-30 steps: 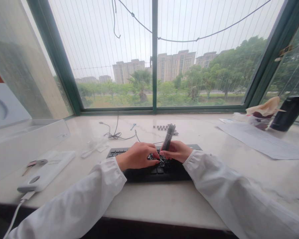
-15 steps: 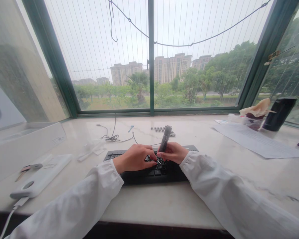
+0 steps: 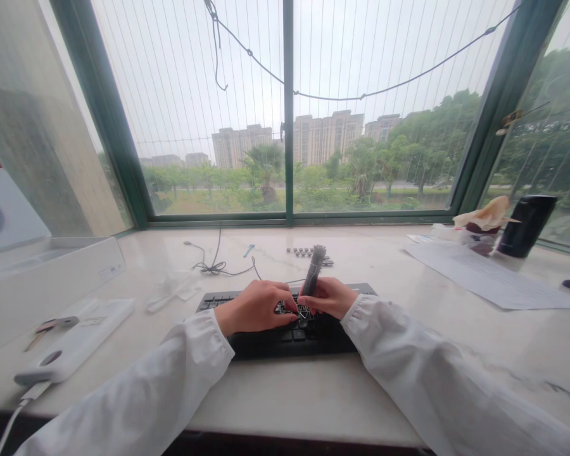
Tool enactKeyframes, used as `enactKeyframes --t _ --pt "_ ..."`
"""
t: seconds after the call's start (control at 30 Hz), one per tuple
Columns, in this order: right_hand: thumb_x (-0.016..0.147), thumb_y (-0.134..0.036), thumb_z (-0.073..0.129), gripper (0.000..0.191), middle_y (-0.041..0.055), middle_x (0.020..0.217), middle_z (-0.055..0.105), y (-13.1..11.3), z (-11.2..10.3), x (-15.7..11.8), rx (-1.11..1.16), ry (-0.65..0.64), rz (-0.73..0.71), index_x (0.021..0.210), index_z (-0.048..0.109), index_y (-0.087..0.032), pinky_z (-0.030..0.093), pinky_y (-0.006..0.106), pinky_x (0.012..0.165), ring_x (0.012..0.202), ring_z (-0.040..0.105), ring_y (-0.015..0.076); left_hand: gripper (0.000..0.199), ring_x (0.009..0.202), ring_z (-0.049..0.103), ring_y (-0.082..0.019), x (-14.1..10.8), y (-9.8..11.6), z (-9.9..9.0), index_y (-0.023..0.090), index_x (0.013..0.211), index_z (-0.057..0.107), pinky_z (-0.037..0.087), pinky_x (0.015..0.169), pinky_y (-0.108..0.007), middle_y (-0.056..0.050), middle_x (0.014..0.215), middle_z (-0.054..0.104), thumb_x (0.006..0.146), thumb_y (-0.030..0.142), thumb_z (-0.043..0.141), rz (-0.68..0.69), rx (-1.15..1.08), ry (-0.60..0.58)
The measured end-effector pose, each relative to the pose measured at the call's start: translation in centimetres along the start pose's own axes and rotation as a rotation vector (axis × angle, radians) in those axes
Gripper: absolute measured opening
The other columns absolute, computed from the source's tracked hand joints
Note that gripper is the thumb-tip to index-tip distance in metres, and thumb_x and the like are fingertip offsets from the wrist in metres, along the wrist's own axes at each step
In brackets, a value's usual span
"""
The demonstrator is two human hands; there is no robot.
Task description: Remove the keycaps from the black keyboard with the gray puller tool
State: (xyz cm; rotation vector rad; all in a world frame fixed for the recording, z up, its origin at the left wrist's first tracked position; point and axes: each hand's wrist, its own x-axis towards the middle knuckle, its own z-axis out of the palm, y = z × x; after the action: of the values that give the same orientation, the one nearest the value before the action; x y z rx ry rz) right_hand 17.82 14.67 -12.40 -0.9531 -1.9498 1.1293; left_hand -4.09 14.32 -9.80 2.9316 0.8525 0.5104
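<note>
A black keyboard (image 3: 297, 345) lies flat in front of me; in its middle some keycaps are off and a pale lattice shows. My right hand (image 3: 331, 296) is closed around a dark grey brush (image 3: 315, 271), held nearly upright over that bare patch. The brush's top looks rough and bristly; its lower end is partly hidden by my fingers. Over the keys to the left rests my left hand (image 3: 262, 306), thumb and forefinger curved and apart, with keyboard showing between them. Several loose keycaps (image 3: 308, 253) lie in rows behind the keyboard.
A coiled cable (image 3: 213, 268), a small blue strip (image 3: 249, 251) and crumpled clear plastic (image 3: 173, 292) lie behind left. At left are a white power bank (image 3: 83, 335), keys (image 3: 45, 326) and a white box (image 3: 52, 278). Paper (image 3: 484, 272) and a black cup (image 3: 527, 225) are at right.
The view has tilted up slightly, so everything sits a little lower. Both hands stay over the keyboard's middle, and the brush is still in my right hand.
</note>
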Motion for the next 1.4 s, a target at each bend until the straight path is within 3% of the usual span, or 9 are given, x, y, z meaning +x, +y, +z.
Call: enactKeyframes --t 1.4 --pt "0.071 -0.061 0.066 0.05 -0.0005 0.06 0.058 -0.05 0.0 -0.14 -0.031 -0.02 -0.011 0.085 0.058 -0.014 0.045 0.027 0.052 0.054 0.056 0.0133 0.016 0.077 0.063 -0.012 -0.04 0.02 0.03 0.027 0.091 0.07 0.041 0.068 -0.021 0.003 0.088 0.067 0.081 0.037 0.063 0.022 0.015 0.01"
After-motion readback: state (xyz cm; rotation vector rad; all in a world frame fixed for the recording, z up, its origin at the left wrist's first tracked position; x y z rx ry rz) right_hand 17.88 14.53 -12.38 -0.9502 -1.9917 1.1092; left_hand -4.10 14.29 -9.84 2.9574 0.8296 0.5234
